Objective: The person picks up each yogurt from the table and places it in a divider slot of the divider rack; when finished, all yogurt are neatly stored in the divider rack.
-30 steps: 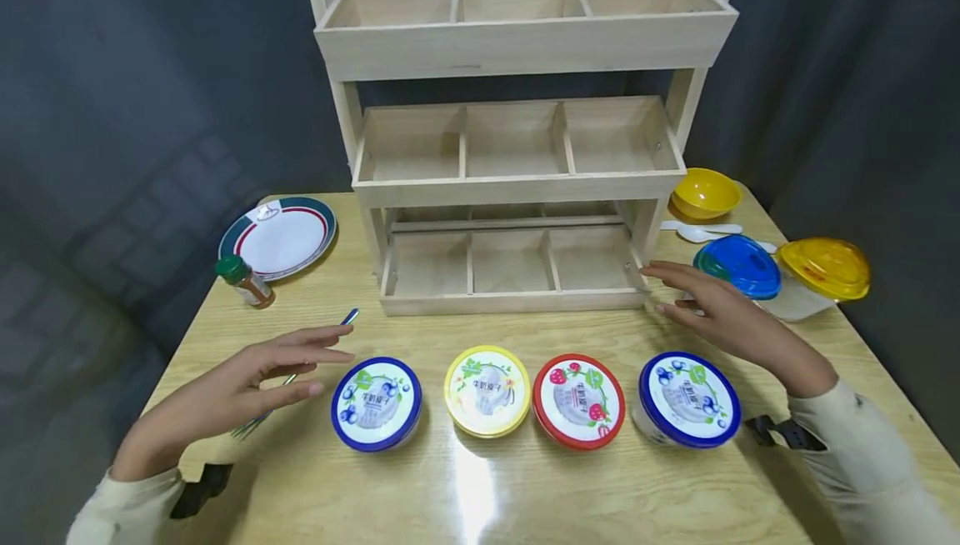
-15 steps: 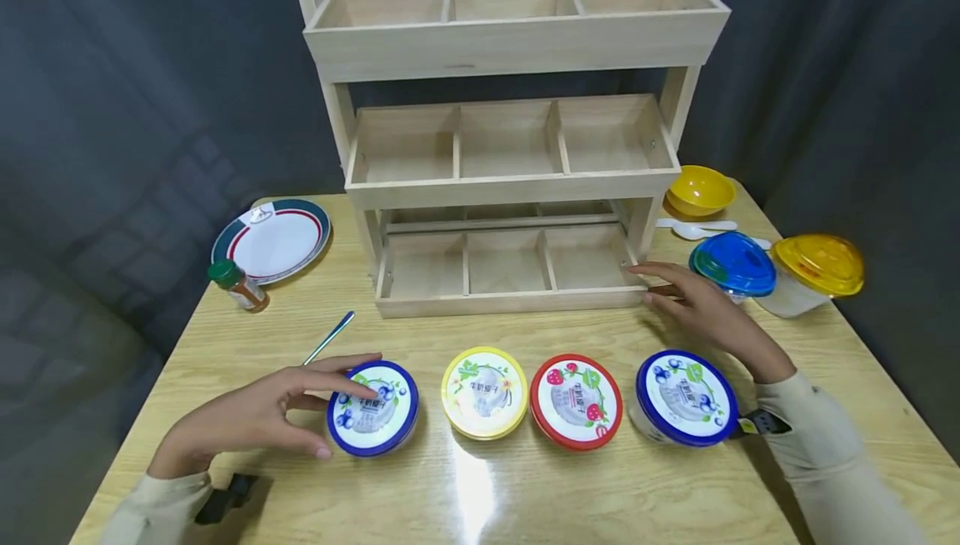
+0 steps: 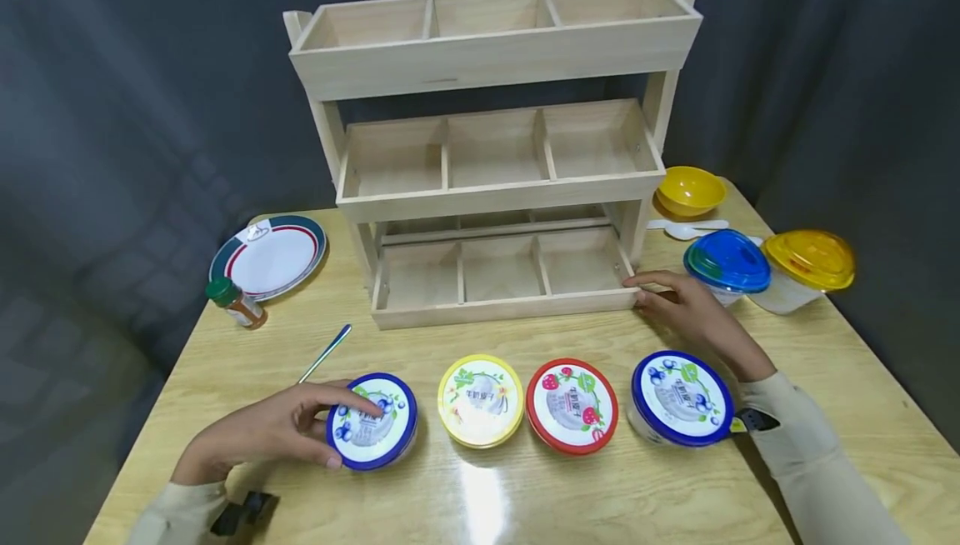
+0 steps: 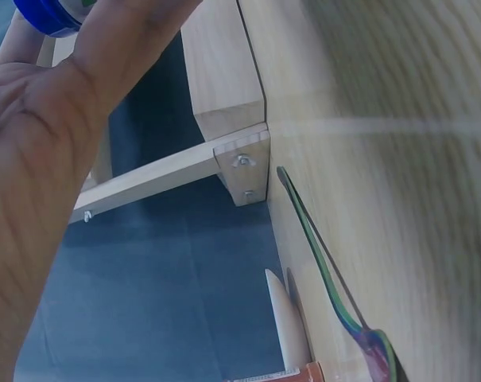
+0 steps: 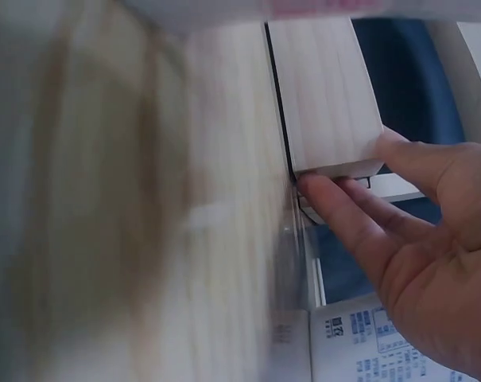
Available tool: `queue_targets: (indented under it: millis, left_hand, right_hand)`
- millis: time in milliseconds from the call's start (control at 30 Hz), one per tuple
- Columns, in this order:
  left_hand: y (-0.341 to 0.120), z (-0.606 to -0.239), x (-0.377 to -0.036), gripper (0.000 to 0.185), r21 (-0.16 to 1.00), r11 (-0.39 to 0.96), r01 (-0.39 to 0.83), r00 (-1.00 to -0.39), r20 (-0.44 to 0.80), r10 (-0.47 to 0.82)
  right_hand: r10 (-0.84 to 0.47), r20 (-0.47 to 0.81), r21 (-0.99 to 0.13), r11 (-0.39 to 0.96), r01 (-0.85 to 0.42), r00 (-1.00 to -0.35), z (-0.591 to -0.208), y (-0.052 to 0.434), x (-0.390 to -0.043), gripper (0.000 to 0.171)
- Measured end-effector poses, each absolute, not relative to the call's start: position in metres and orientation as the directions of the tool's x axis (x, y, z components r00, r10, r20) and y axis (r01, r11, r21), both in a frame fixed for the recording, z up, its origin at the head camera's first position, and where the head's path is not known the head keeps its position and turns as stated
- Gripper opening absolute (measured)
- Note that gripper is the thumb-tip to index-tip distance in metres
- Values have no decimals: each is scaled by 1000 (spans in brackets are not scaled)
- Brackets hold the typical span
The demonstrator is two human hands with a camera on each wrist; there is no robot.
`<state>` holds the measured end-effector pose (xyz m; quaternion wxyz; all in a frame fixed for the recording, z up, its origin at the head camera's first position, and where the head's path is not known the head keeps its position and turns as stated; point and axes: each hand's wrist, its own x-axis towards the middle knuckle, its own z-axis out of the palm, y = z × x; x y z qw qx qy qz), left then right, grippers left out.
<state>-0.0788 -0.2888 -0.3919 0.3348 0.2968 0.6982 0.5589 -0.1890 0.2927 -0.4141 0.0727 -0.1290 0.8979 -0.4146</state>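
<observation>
Four round tubs stand in a row on the wooden table (image 3: pixel 525 495): blue-lidded (image 3: pixel 372 422), yellow-lidded (image 3: pixel 480 399), red-lidded (image 3: pixel 572 405) and a second blue-lidded one (image 3: pixel 681 397). My left hand (image 3: pixel 347 433) grips the left blue tub, with a finger over its lid and the thumb at its front side. Its palm (image 4: pixel 33 159) fills the left wrist view, with the tub's rim (image 4: pixel 45 16) at the top. My right hand (image 3: pixel 639 291) holds the front right corner of the three-tier wooden rack (image 3: pixel 487 195). In the right wrist view the thumb and fingers (image 5: pixel 320 191) pinch that wood end (image 5: pixel 323 95).
A fork (image 3: pixel 324 353) lies just behind my left hand. A spice bottle (image 3: pixel 234 302) and a striped plate (image 3: pixel 268 255) sit at the back left. A yellow bowl (image 3: pixel 688 189), a white spoon (image 3: pixel 686 230) and blue-lidded (image 3: pixel 726 262) and yellow-lidded (image 3: pixel 808 262) containers stand right of the rack.
My left hand moved right and closed round the left blue tub. My right hand slid in to the rack's front right corner and took hold of it.
</observation>
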Motion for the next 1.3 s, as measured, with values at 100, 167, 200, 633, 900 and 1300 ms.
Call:
queue_targets:
  millis: [100, 167, 200, 633, 900, 1300]
  left_hand:
    - [-290, -393, -77, 51, 983, 185, 9, -596, -143, 790]
    - [-290, -393, -76, 50, 983, 186, -6, -601, -152, 784]
    - [-291, -393, -76, 50, 982, 187, -13, -604, -157, 781]
    - [-290, -388, -75, 50, 989, 147, 15, -617, -106, 779]
    - [-280, -359, -80, 53, 945, 244, 216, -712, -18, 701]
    - [-253, -295, -100, 63, 784, 333, 525, -760, 256, 597]
  right_hand:
    - [-278, -47, -799, 587, -131, -959, -413, 291, -192, 34]
    - [-271, -66, -824, 557, -100, -960, -413, 290, -193, 34]
    - [-269, -70, -829, 551, -94, -961, -412, 290, -194, 35]
    - [-278, -112, -900, 435, -21, -954, -414, 289, -202, 41]
    - [-262, -125, -900, 436, -2, -957, -413, 290, -199, 41]
    - [-244, -114, -910, 414, 3, -963, -423, 293, -189, 41]
